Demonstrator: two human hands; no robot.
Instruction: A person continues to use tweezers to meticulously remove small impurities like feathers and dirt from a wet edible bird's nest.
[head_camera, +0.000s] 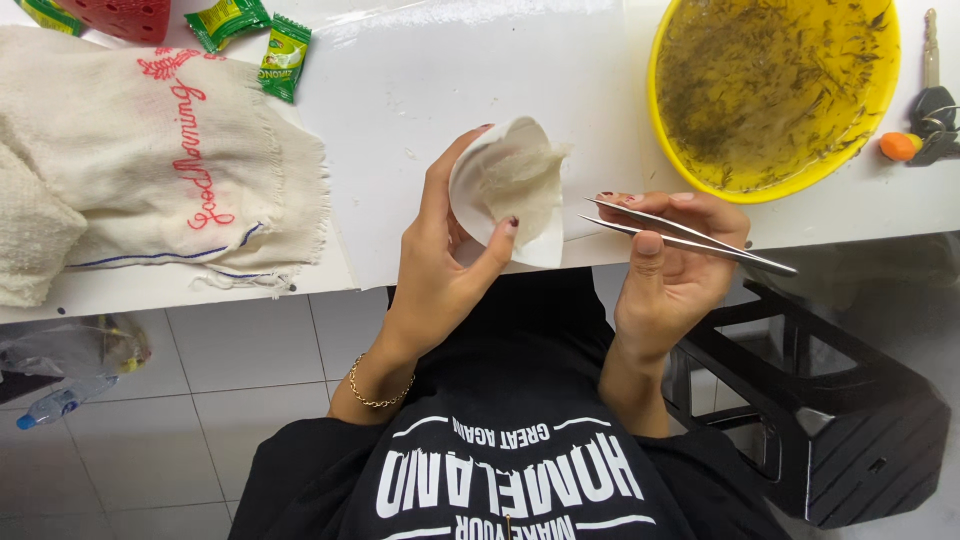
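Observation:
My left hand (440, 270) grips a small white cup-shaped piece (508, 190) with pale fibrous stuff inside, tilted toward me over the white table's edge. My right hand (670, 265) pinches a pair of long metal tweezers (680, 235); their tips point left and stop just short of the white piece. A gold bracelet circles my left wrist.
A yellow bowl (775, 90) of murky water with dark specks stands at the back right. A folded cream towel (150, 160) with red stitching lies left, green sachets (285, 55) behind it. Keys (930, 110) lie at the far right. A black stool (830, 400) stands below right.

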